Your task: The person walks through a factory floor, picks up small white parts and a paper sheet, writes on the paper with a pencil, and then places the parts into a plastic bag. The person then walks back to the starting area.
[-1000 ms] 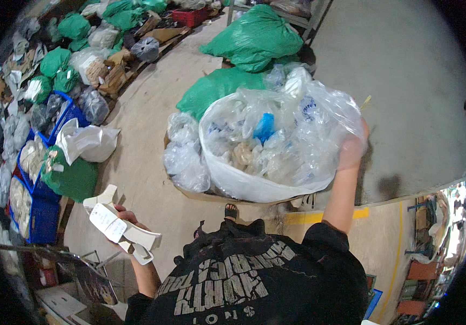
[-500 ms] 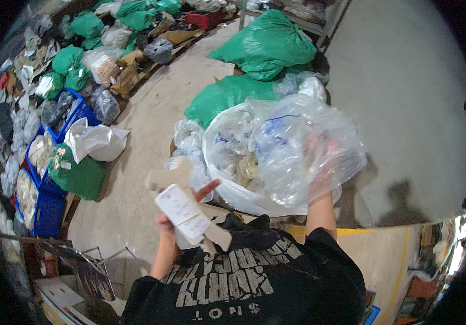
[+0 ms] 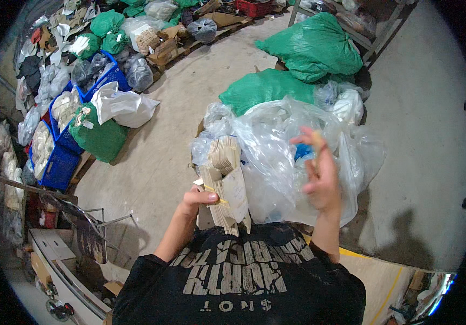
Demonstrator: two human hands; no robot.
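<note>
My left hand [image 3: 196,200] grips a bundle of flat, beige cardboard cutouts [image 3: 227,181], its thumb pressed on the layered edges. A yellow band runs around the bundle, and a white slip with writing lies against one face. To the right, my right hand [image 3: 322,181] is raised with the fingers apart and nothing in them, slightly blurred. Beneath it spreads a heap of clear plastic bags [image 3: 271,146], covering the white sack they were over. Something blue [image 3: 302,152] shows through the plastic under the fingers.
Green sacks [image 3: 268,89] lie just beyond the plastic, near a metal rack [image 3: 371,46]. On the left stand blue crates [image 3: 60,162] with bagged material, a green sack [image 3: 97,138] and a white bag [image 3: 127,108]. A chair [image 3: 92,238] is at lower left.
My right hand has let go of the clear plastic bag, which now lies spread over the white sack. The cardboard bundle has turned edge-up in my left hand. The view has shifted left.
</note>
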